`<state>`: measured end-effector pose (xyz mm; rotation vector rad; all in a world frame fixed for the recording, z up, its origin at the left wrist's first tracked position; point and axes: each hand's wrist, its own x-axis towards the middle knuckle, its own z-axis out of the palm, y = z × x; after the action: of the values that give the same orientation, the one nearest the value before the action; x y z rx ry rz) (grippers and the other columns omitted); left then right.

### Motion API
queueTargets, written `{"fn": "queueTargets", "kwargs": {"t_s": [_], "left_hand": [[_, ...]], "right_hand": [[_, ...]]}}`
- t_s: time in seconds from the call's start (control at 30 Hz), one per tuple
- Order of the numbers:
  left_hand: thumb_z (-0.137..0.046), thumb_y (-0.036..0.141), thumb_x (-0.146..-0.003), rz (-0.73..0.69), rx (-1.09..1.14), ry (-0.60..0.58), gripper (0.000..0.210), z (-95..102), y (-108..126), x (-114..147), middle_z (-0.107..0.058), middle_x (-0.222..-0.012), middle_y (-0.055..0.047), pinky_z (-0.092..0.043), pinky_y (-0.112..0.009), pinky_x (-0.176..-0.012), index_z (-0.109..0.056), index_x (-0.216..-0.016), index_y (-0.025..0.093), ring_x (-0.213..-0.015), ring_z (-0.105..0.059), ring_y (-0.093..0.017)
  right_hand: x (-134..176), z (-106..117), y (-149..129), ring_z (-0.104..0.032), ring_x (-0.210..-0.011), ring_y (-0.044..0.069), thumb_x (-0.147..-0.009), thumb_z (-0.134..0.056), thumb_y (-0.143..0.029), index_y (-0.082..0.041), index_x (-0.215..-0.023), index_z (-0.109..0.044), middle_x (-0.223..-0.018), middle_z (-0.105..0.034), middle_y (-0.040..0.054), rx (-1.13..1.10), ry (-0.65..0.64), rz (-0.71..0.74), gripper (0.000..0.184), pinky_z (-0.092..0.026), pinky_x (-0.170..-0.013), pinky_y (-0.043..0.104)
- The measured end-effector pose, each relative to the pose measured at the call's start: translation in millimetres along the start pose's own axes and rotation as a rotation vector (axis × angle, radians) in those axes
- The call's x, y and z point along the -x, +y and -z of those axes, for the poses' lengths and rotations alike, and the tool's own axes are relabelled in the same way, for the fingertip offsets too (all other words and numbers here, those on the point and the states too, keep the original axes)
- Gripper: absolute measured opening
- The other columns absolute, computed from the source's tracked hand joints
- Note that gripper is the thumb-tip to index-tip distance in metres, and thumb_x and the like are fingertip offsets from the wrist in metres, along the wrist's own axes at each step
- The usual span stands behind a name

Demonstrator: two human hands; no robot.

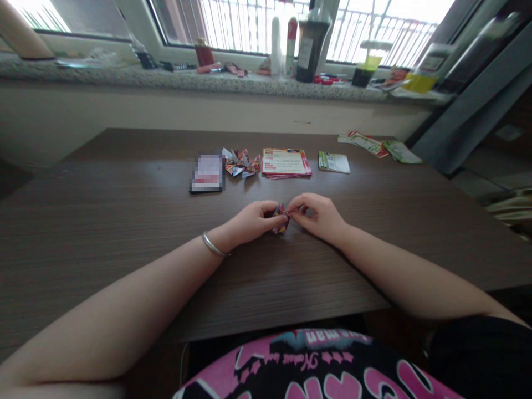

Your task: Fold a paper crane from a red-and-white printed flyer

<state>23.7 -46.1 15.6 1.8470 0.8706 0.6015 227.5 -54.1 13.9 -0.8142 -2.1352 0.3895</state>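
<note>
Low over the table's middle, my left hand (255,223) is closed around a small folded paper piece (281,226), printed in red, purple and yellow. My right hand (320,217) pinches the right edge of the same piece between thumb and forefinger. Parts of the paper are hidden behind my left thumb and fingers. Beyond my hands lies a cluster of folded colourful paper pieces (242,164) with pointed tips. A stack of printed cards with red edges (286,162) is to the right of that cluster.
A dark-edged phone-like device with a blurred screen (206,173) lies left of the cluster. Green-and-white cards (334,162) sit right of the stack, and more printed leaflets (368,145) at the back right. Bottles (310,50) and small items line the stone windowsill (166,81).
</note>
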Motion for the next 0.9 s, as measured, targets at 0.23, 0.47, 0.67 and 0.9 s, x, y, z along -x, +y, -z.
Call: {"fn": "queueTargets", "kwargs": {"t_s": [0.23, 0.47, 0.67, 0.9], "left_hand": [[-0.059, 0.038, -0.083, 0.005, 0.042, 0.032, 0.025, 0.1, -2.8, -0.1, -0.059, -0.066, 0.002, -0.040, -0.023, -0.062, -0.060, -0.075, 0.014, -0.063, -0.052, -0.011], [-0.059, 0.039, -0.083, 0.013, 0.042, 0.046, 0.026, -1.2, -0.1, 0.1, -0.060, -0.067, 0.001, -0.041, -0.022, -0.060, -0.062, -0.076, 0.014, -0.062, -0.053, -0.011], [-0.057, 0.041, -0.085, -0.013, 0.018, 0.064, 0.029, -1.1, -0.6, -0.3, -0.060, -0.067, 0.000, -0.041, -0.022, -0.060, -0.061, -0.076, 0.014, -0.062, -0.053, -0.011], [-0.060, 0.042, -0.082, -0.021, -0.006, 0.150, 0.030, -2.1, 1.7, 1.5, -0.063, -0.069, -0.002, -0.043, -0.022, -0.061, -0.065, -0.076, 0.013, -0.065, -0.055, -0.012]], "right_hand": [[-1.1, 0.5, -2.8, -0.057, -0.071, 0.013, -0.084, -0.059, -0.018, -0.020, -0.081, -0.062, -0.077, -0.064, 0.0017, 0.058, -0.010, 0.007, 0.005, -0.048, -0.067, 0.026], [-0.4, -0.4, 0.0, -0.061, -0.075, 0.014, -0.078, -0.061, -0.013, -0.021, -0.082, -0.062, -0.082, -0.068, 0.0025, 0.026, -0.013, 0.004, 0.009, -0.049, -0.067, 0.027], [-1.8, -0.9, 1.3, -0.063, -0.077, 0.014, -0.080, -0.060, -0.013, -0.021, -0.078, -0.063, -0.084, -0.071, 0.0026, -0.019, 0.013, 0.047, 0.008, -0.051, -0.068, 0.027], [-0.8, -0.1, -0.4, -0.065, -0.079, 0.014, -0.079, -0.059, -0.012, -0.021, -0.085, -0.065, -0.089, -0.072, 0.0036, -0.030, -0.011, 0.002, 0.012, -0.052, -0.067, 0.027]]}}
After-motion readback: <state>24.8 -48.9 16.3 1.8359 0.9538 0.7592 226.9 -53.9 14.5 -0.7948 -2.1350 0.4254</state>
